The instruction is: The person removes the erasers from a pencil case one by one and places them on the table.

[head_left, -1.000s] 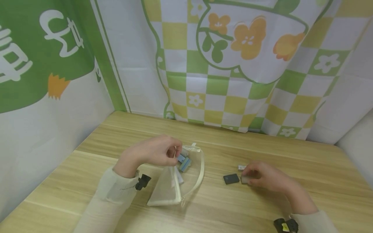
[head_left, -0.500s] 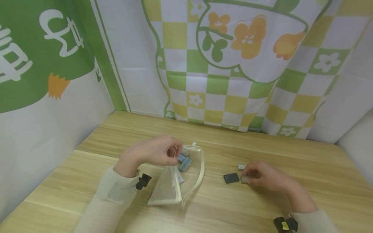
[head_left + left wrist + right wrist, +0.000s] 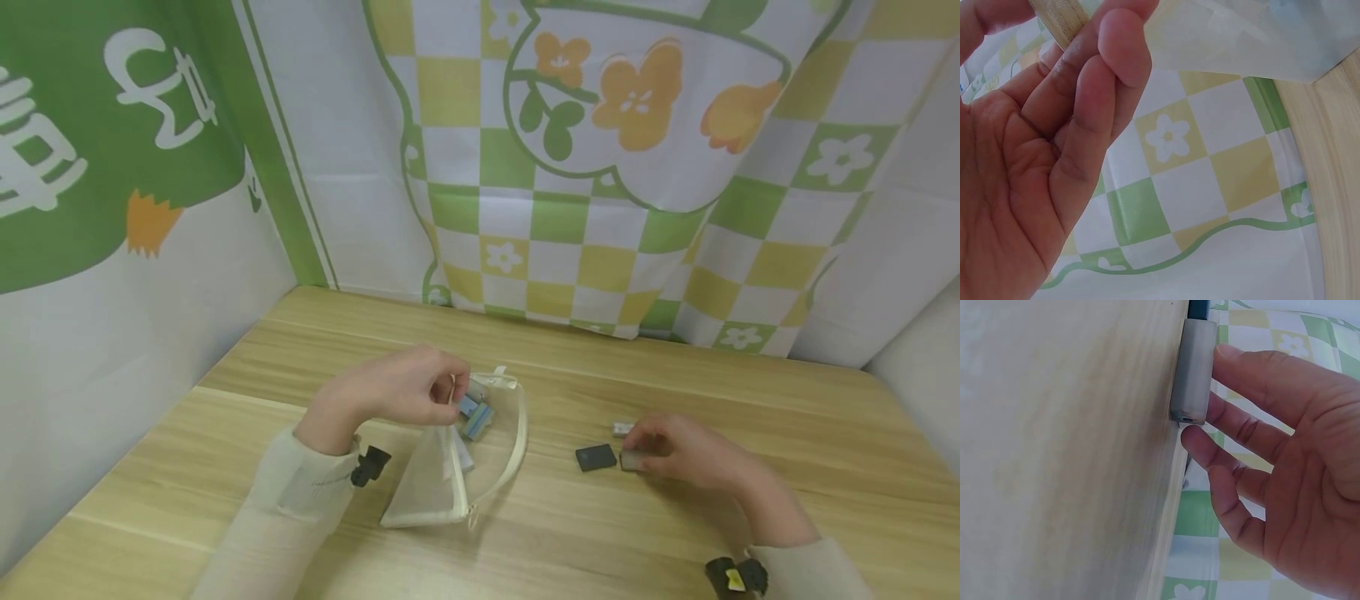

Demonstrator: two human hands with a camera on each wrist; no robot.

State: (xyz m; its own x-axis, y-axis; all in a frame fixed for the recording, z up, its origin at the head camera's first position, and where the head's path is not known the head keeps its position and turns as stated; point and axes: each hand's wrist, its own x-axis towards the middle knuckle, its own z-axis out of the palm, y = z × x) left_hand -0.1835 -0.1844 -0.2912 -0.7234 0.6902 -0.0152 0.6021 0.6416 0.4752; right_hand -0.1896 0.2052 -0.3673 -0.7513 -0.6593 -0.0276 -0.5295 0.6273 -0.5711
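Note:
My left hand (image 3: 405, 387) pinches the cream zipper edge (image 3: 1063, 19) of a see-through mesh pouch (image 3: 423, 496), which stands half open on the table. Inside the pouch lie small blue and green pieces (image 3: 477, 419) and something white, blurred by the mesh. Farther right, my right hand (image 3: 678, 450) holds a small grey block (image 3: 1194, 372) at the tabletop between thumb and fingers; a small slot shows in its end. Touching or almost touching the block is a flat dark rectangular piece (image 3: 596, 457). Just behind the right fingers sits a little whitish piece (image 3: 622, 429), partly covered.
The wood-grain table (image 3: 525, 550) reaches back to a hanging cloth (image 3: 555, 250) with green and yellow checks. Another green and white cloth (image 3: 150, 333) closes off the left side. A black camera mount (image 3: 370, 467) is strapped at the left wrist.
Almost nothing differs. Both hands keep their places, and the pouch, the grey block and the dark piece stay where they were.

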